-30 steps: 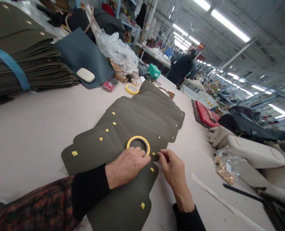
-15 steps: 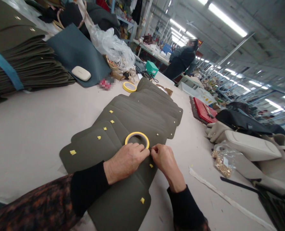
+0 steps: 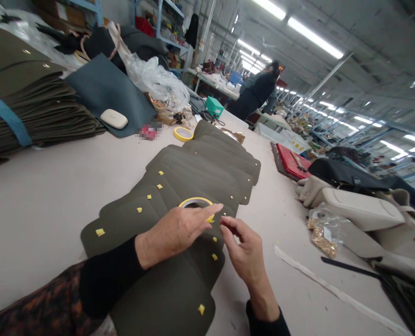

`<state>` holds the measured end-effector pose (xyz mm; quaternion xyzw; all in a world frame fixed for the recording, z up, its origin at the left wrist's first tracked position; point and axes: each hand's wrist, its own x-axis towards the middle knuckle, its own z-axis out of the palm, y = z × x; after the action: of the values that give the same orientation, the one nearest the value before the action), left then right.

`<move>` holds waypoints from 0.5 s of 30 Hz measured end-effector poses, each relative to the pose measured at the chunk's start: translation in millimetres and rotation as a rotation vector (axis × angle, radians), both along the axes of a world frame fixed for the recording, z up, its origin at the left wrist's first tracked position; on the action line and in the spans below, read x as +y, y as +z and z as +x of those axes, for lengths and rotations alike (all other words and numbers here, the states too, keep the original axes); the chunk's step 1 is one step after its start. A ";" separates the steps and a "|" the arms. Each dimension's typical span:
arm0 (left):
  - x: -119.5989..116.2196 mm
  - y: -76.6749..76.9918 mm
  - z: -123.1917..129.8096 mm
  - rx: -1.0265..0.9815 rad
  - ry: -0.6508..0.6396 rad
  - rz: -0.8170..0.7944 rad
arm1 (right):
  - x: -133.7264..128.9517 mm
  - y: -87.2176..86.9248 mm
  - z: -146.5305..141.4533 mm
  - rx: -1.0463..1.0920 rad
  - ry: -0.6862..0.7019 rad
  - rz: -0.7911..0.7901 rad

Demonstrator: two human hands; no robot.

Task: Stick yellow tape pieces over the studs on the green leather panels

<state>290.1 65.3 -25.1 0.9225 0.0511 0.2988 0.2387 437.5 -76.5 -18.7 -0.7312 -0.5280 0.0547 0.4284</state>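
A row of overlapping olive leather pieces (image 3: 200,172) lies on the pale table (image 3: 53,186), most bearing small yellow tape squares (image 3: 100,232) and metal studs along the right edge. My left hand (image 3: 177,228) rests over a yellow tape roll (image 3: 193,202) on the pieces, index finger stretched out, with a small bit of yellow tape (image 3: 210,218) at its fingertips. My right hand (image 3: 244,247) hovers just right of it, fingers loosely curled, thumb and forefinger slightly apart, nothing visible between them.
A strapped stack of olive pieces (image 3: 25,112) sits far left, beside a blue-grey piece with a white case (image 3: 114,118). A second tape roll (image 3: 183,134), plastic bag (image 3: 158,79), red item (image 3: 289,161), bag of gold hardware (image 3: 324,238) and beige bags (image 3: 361,210) surround. A person (image 3: 258,91) stands behind.
My right hand pinched at the tape roll beside my left fingers, then drew back to the right and loosened. My left index finger has stretched out over the roll.
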 end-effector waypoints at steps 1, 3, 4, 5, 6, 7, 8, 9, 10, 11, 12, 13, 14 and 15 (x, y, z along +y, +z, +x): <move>-1.4 -0.8 0.7 0.005 0.000 0.009 | 0.9 1.2 -3.2 -0.056 0.039 0.034; -4.3 -2.0 2.2 0.026 0.001 0.025 | 4.0 2.7 -7.2 -0.158 0.103 0.072; -5.6 -2.4 2.8 0.038 0.003 0.028 | 5.8 2.9 -7.9 -0.200 0.126 0.083; -6.7 -2.5 3.5 0.052 0.007 0.028 | 7.5 3.0 -8.0 -0.234 0.143 0.089; -7.7 -2.4 4.0 0.067 0.009 0.024 | 8.9 2.7 -7.7 -0.263 0.152 0.093; -8.3 -2.3 4.5 0.078 0.008 0.019 | 10.0 2.3 -7.4 -0.290 0.153 0.097; -8.6 -2.1 4.8 0.087 0.001 0.014 | 10.8 1.6 -7.0 -0.316 0.149 0.102; -8.7 -1.8 5.1 0.103 -0.013 0.010 | 11.3 0.6 -6.8 -0.342 0.138 0.111; -8.5 -1.3 5.4 0.129 -0.027 0.007 | 11.5 -0.5 -6.9 -0.370 0.123 0.121; -8.1 -0.7 5.6 0.159 -0.033 0.004 | 11.5 -1.9 -7.3 -0.397 0.109 0.128; -7.5 0.1 5.9 0.189 -0.028 0.003 | 11.4 -3.3 -8.0 -0.419 0.095 0.135; -6.9 1.3 6.4 0.216 -0.014 0.005 | 11.2 -4.7 -9.1 -0.432 0.080 0.139; -6.3 2.8 7.1 0.239 0.007 0.012 | 11.1 -5.9 -10.3 -0.433 0.061 0.140; -5.8 4.6 8.0 0.253 0.028 0.027 | 11.2 -6.7 -11.7 -0.417 0.036 0.138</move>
<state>298.1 59.5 -20.5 0.9551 0.0897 0.1842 0.2138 425.8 -65.3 -25.4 -0.6861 -0.6207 -0.1263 0.3578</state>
